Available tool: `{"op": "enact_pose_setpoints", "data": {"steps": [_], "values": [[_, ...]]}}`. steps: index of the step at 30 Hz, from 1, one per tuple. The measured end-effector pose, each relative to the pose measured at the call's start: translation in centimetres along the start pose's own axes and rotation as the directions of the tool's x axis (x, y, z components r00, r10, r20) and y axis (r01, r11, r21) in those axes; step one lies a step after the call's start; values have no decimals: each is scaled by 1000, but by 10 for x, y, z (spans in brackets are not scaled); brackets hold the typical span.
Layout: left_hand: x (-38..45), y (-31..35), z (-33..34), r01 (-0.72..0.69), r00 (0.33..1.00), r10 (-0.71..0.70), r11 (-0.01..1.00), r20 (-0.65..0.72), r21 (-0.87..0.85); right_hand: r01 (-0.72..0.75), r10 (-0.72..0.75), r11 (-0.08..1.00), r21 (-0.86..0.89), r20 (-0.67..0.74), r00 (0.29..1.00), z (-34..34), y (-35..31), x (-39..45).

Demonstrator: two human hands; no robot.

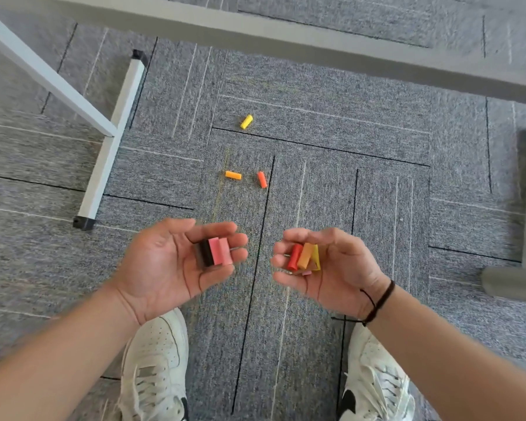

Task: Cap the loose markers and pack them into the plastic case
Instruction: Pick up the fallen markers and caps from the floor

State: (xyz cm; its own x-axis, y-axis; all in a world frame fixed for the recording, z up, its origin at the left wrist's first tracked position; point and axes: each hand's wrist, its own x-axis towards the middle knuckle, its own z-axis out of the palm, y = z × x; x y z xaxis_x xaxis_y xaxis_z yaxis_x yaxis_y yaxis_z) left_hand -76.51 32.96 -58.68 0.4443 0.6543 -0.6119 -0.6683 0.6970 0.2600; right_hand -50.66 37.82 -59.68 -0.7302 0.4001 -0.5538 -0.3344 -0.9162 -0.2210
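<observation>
Left grip (176, 262) cradles black and pink caps (214, 252); right grip (325, 265) cradles red-to-yellow caps (304, 256), axes upright.

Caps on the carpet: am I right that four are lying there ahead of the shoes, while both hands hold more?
Not quite: the head view shows three on the carpet, a yellow cap, an orange cap and a red-orange cap. The left hand and right hand do hold more.

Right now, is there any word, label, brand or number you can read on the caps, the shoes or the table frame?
None can be read.
Caps in the left hand: plain, no print visible.
Caps in the right hand: plain, no print visible.
Three caps on the carpet: plain.
Right shoe: a dark side mark shows, no letters.
Table frame: bare.
</observation>
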Motion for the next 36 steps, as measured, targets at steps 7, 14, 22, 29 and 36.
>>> {"op": "enact_pose_setpoints", "data": {"steps": [7,14,22,29,36], "values": [[27,6,1,-40,955,88,984,-282,172,18,-18,1000,-5,-114,993,0,-7,6],[106,42,12,170,801,560,122,-209,978,7,-29,995,-97,-224,974,-9,-15,-2],[159,61,6,365,854,519,-570,-21,736,-42,33,999,-33,-217,976,-20,-10,-9],[165,50,0,357,859,512,-562,-25,746,-7,12,1000,17,-262,965,-24,-22,-13],[167,60,-9,334,912,407,-686,-39,647,35,-18,998,61,-254,967,-24,-28,-11]]}}
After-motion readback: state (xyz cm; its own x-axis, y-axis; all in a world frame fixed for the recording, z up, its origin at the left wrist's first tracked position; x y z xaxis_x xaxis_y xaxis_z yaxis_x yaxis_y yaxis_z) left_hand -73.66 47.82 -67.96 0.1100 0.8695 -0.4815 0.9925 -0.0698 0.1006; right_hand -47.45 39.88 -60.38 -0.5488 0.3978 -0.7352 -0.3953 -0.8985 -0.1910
